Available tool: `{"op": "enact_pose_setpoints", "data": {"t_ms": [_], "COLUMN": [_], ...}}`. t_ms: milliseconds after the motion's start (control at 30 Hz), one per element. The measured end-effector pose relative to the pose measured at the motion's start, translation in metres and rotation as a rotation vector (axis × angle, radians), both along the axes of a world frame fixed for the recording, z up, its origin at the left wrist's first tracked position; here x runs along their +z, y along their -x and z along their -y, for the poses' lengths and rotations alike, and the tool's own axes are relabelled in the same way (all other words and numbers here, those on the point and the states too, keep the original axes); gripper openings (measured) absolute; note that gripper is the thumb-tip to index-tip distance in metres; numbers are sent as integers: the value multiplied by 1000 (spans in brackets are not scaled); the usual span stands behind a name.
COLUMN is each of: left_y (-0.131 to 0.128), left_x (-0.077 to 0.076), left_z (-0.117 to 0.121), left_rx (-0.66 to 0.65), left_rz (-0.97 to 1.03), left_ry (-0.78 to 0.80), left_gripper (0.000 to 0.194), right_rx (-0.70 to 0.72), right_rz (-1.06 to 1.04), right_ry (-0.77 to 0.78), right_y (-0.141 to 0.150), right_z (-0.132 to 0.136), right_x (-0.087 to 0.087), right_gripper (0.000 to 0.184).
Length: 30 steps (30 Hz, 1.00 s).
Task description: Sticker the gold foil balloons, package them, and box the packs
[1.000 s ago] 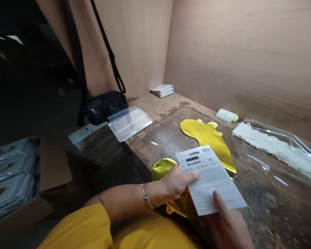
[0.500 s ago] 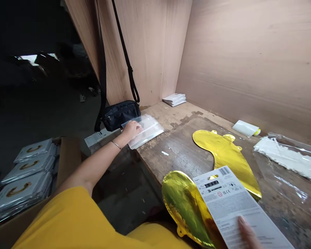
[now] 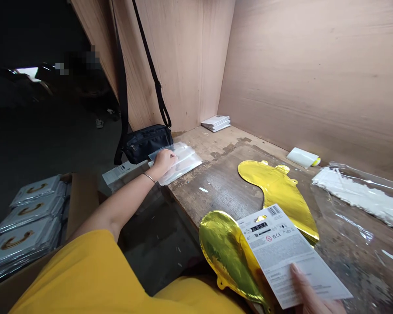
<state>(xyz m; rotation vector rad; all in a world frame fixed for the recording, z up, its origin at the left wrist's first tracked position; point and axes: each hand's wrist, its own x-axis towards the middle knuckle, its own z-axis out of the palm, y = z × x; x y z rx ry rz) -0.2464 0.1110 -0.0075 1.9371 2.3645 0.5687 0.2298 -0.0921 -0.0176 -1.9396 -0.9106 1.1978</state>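
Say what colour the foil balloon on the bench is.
The balloon is metallic gold, best seen in the head view.

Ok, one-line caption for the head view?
Left hand rests on a clear plastic sleeve on a worn wooden bench; right hand holds a printed card over gold foil balloons.

The left hand [image 3: 163, 162] sits on a plastic sleeve [image 3: 186, 161], with the black pouch [image 3: 147, 144] and its strap [image 3: 152, 74] just behind it, blocking the way to the wooden wall [image 3: 314, 74]. A wide gap of worn bench [image 3: 212, 192] lies between the sleeve and the gold balloon [image 3: 275, 192]. A narrower strip runs behind that balloon, up to a paper stack [image 3: 216, 123]. The right fingers [image 3: 303, 285] and their card [image 3: 281, 248] stand over a second balloon [image 3: 227, 253], crowding the near edge. A clear bag [image 3: 356, 196] closes off the right. Left of the bench, the arm crosses a dark drop toward packets [image 3: 29, 222].
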Motion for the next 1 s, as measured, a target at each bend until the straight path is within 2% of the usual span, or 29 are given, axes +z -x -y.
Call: {"op": "enact_pose_setpoints", "data": {"t_ms": [200, 467, 600, 767, 1000], "left_y": [-3, -5, -3, 0, 1], "left_x": [1, -1, 1, 3, 7], "left_z": [-3, -9, -9, -8, -5], "left_rx": [11, 28, 41, 56, 42], "left_rz": [-24, -56, -68, -71, -60], "left_ry": [-22, -37, -25, -12, 4], "left_gripper": [31, 28, 31, 29, 31], "right_rx": [-26, -27, 22, 68, 49], "right_rz": [-122, -108, -85, 33, -11], "right_ry": [-72, -105, -152, -129, -114], "right_y": [-2, 10, 8, 4, 8], "right_z": [4, 3, 3, 4, 4], "right_x": [-14, 2, -1, -4, 2], "right_gripper": [69, 67, 64, 66, 66]}}
